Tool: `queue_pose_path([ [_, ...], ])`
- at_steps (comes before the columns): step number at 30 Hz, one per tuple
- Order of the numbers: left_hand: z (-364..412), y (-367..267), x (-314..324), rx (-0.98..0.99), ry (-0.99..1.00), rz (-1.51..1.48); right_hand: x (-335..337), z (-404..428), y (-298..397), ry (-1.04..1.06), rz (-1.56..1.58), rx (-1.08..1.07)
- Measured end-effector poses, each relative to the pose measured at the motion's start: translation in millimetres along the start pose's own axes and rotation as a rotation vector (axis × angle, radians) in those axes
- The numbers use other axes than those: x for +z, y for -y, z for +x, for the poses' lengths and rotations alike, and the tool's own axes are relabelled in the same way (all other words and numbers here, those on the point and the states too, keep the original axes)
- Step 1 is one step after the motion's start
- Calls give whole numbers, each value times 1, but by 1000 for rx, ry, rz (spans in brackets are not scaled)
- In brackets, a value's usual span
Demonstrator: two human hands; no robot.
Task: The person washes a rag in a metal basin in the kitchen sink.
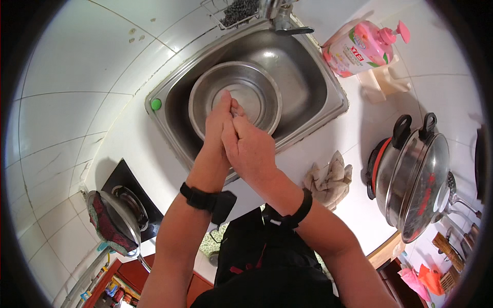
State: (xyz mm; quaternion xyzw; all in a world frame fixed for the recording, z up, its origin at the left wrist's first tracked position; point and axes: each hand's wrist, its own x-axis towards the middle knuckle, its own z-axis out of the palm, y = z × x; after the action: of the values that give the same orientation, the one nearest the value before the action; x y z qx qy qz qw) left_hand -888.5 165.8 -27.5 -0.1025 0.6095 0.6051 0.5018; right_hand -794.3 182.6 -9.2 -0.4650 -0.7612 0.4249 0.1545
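Over a round stainless steel basin [246,92] in the sink [304,77], my two hands are pressed together. My left hand [220,125] is upright, its fingers pointing toward the basin's middle. Against its palm side lies my right hand [250,146], fingers partly curled and largely hidden. Whether anything small is between the palms cannot be seen. The faucet [283,21] stands at the sink's back edge, its black-tipped lever pointing right; no stream of water shows. A green round object [156,104] sits at the sink's left corner. Each wrist wears a black strap.
A pink pump bottle [358,48] stands behind the sink's right corner. Grey gloves or a cloth [331,181] lie on the counter at right, near a lidded steel pot [412,181]. At left, a pan [115,219] sits by a burner. A wire rack [227,19] holds a dark scourer.
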Motion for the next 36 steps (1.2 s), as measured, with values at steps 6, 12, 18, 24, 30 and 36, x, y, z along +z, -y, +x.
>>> queue_pose_path([
  [6, -9, 8, -6, -38, 73, -271, -6, 17, -15, -116, -19, 71],
  [12, -20, 20, 4, -126, 243, -431, -18, 34, -29, -214, -3, 57],
  [18, -28, 17, 0, -120, 425, -519, -10, 20, -25, -162, -115, -166],
  [24, -18, 10, -2, -54, 367, -454, 6, 4, -7, -121, -107, -30],
  [30, -21, 18, 5, -228, 355, -557, 18, 15, -24, -230, -101, -111],
  [36, -19, 17, 8, -239, 392, -594, -5, 36, -24, -125, -81, 82],
])
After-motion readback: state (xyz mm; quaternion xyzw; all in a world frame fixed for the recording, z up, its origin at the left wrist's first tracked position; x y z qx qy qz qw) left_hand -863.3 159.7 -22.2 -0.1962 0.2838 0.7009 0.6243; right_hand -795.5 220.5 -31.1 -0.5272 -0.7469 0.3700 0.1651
